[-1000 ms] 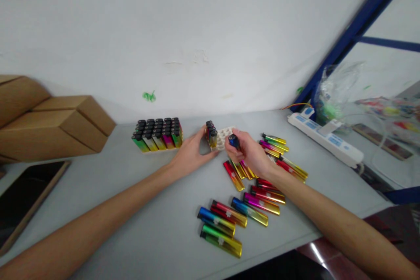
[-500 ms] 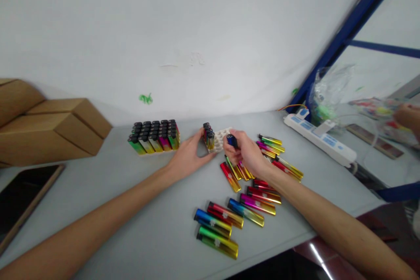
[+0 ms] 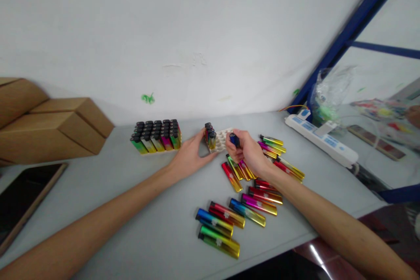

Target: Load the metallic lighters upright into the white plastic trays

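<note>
My left hand (image 3: 190,155) grips the left end of a small white tray with round holes (image 3: 222,143), thumb at the near side and fingers at the far side. A row of upright lighters (image 3: 211,136) fills the tray's left end, beside that hand. Over the tray's right part, my right hand (image 3: 246,153) is closed around a blue lighter (image 3: 234,140), whose lower part the fingers hide. Loose metallic lighters in red, green, blue and purple lie below and to the right, among them a green lighter (image 3: 219,242) and a red lighter (image 3: 231,176).
A full block of upright lighters (image 3: 156,138) stands left of my left hand. Farther left are cardboard boxes (image 3: 49,133) and a dark phone (image 3: 28,201). A white power strip (image 3: 321,138) and a plastic bag (image 3: 328,96) lie at the right, by a blue frame (image 3: 341,39).
The view has shifted slightly. Both hands keep nearly the same places, the right one still with the blue lighter. A blurred hand at the far right has moved mostly out of view.
</note>
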`<state>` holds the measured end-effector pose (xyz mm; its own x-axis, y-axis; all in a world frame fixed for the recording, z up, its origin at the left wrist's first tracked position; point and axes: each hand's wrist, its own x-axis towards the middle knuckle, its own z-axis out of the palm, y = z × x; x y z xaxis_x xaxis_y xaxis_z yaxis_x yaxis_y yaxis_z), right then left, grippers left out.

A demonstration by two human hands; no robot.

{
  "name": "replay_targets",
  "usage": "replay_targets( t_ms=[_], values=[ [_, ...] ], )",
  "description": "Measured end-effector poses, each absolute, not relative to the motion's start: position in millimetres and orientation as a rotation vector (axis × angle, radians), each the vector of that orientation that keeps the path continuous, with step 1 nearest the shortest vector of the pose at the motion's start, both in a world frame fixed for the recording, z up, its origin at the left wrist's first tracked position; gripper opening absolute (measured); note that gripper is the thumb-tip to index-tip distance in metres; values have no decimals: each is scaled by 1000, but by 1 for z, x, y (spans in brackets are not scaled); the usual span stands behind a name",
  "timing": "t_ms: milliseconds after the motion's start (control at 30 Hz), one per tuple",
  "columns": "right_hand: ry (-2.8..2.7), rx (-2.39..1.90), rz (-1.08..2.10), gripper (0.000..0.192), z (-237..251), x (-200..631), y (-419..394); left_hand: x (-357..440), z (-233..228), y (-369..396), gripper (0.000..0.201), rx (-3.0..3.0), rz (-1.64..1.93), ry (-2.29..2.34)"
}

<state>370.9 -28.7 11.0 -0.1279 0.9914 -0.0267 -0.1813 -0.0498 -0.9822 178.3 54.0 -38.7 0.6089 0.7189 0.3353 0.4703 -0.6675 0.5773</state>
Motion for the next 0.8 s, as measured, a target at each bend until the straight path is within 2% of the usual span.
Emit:
replay_targets(
  t_ms=[267,500,800],
  values=[
    [-1196,-1023,1346,40,16,371,-31,179,-37,53,75,2405,751,984],
    [-1119,-919,1403,57,12,372,-25,178,-37,53,76,2414,751,963],
    [-1394,-961,1185,38,16,382,-26,178,-37,54,77,2394,768,917]
  ],
)
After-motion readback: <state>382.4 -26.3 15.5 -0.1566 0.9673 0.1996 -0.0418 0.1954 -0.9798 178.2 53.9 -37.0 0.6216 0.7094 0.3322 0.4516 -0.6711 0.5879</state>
